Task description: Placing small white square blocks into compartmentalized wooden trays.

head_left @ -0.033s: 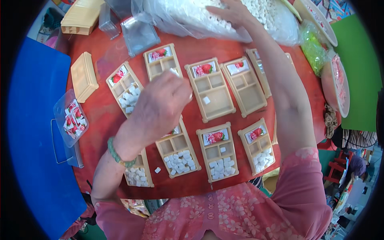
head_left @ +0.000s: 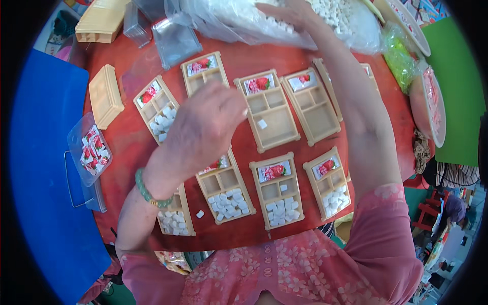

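Several beige compartment trays, each with a strawberry picture card, lie on a round red table [head_left: 127,142]. Some hold white cubes, such as the near tray [head_left: 278,190]. My left hand [head_left: 203,127] hovers with curled fingers over the middle trays, beside a tray [head_left: 268,113] holding a single white cube. What it holds is hidden. My right hand [head_left: 287,12] reaches far across into a clear plastic bag of white cubes [head_left: 335,20], resting among the cubes. A loose cube [head_left: 200,214] lies on the table.
A clear box of strawberry cards [head_left: 91,150] sits at the left edge beside an empty beige tray [head_left: 105,95]. Stacked beige trays [head_left: 101,20] and clear lids [head_left: 175,40] are at the back left. A green bag [head_left: 399,56] and plates [head_left: 432,107] stand right.
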Action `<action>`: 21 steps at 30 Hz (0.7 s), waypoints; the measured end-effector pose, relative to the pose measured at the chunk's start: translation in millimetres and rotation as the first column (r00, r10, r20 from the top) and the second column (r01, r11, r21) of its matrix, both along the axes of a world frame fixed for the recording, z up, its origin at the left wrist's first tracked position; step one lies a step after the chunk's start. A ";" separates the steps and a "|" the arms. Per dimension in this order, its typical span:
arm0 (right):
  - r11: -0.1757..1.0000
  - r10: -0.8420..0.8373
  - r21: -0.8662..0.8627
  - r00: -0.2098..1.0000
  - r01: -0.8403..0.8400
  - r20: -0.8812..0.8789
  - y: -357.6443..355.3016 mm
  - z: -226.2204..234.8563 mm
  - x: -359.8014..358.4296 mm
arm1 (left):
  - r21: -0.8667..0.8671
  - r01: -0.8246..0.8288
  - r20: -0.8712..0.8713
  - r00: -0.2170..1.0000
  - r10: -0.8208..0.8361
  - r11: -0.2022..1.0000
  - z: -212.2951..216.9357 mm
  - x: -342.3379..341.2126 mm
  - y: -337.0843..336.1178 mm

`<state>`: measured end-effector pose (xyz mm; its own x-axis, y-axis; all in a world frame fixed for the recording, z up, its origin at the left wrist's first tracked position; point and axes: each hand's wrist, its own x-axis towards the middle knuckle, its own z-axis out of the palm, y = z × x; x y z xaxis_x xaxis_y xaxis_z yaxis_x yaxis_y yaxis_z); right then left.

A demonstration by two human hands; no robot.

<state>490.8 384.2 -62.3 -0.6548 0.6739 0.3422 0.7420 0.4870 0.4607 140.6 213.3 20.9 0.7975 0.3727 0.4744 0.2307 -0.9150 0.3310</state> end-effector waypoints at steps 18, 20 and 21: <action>0.838 -0.534 -0.510 0.480 0.193 -0.696 -42.9 24.1 -52.1 | -0.016 -0.146 -0.233 0.963 0.138 0.989 -27.9 13.4 -9.2; 0.819 -0.573 -0.565 0.146 0.094 -0.806 -43.3 23.9 -25.9 | -0.014 -0.123 -0.270 0.956 0.114 0.992 -28.2 21.3 -10.6; 0.818 -0.570 -0.574 -0.206 -0.043 -0.796 -46.0 24.1 -12.8 | -0.015 -0.119 -0.321 0.941 0.108 0.993 -28.0 27.2 -11.0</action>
<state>478.0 338.2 -38.3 0.4404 0.8952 0.0681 0.2766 -0.0631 -0.9589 167.8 202.3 -7.0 0.8563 0.4810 0.1881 0.4309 -0.8662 0.2532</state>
